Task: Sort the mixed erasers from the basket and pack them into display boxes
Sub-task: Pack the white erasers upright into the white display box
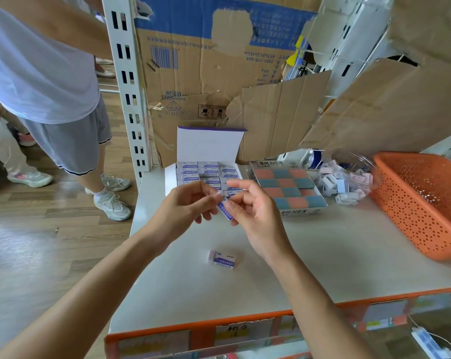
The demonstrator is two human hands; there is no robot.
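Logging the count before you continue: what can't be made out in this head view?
Head view only.
White display box: near row hidden behind the left hand and right hand.
Held eraser: mostly covered by the fingers of both hands pinching it.
Orange basket: right part cut off by the frame edge, contents there unknown.
Loose eraser: small print too small to read.

We have bare table point(322, 255) straight ahead and to the right, with only one loose eraser point(221, 259) lying on it nearby. Farther back, the white-lidded box point(208, 146), the checkered box point(287, 187) and the orange basket point(421, 203) stand in a row. Cardboard point(278, 120) walls off the space behind them.
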